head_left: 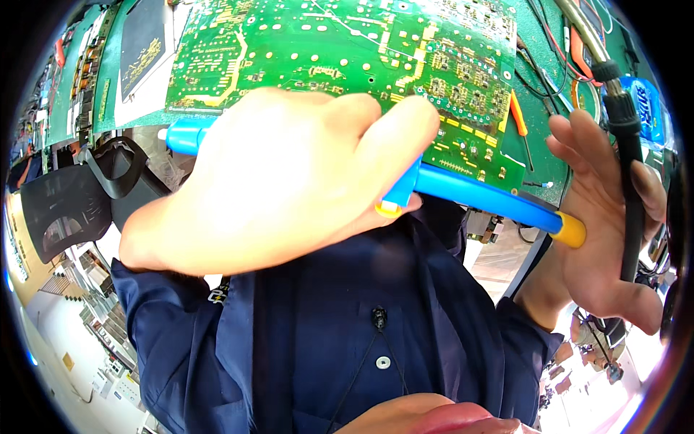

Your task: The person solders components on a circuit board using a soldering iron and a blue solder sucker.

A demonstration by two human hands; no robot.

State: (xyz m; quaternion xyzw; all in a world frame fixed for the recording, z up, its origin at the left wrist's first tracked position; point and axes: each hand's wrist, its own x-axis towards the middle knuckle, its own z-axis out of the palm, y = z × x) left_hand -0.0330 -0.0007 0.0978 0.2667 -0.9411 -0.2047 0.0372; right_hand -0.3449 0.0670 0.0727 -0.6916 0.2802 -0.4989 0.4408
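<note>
Left hand's [289, 166] grip is clamped on blue tube tool [484, 189] at green circuit board's [311, 54] near edge, its yellow end [570, 229] against right hand [596, 210], whose fingers hold black-handled tool [630, 173]; handling seems underway, what's left unclear.

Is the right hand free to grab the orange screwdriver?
Probably not: the orange screwdriver lies nearby, but the right hand holds a black-handled tool, and the yellow-tipped blue tube seems pressed against it.

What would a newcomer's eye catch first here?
First, the glaringly bright left hand near the centre, around a blue tool whose yellow end meets the right hand's palm. Next, a black-handled tool between the right hand's fingers, at far right. Behind, a large green circuit board spans the top middle.
</note>
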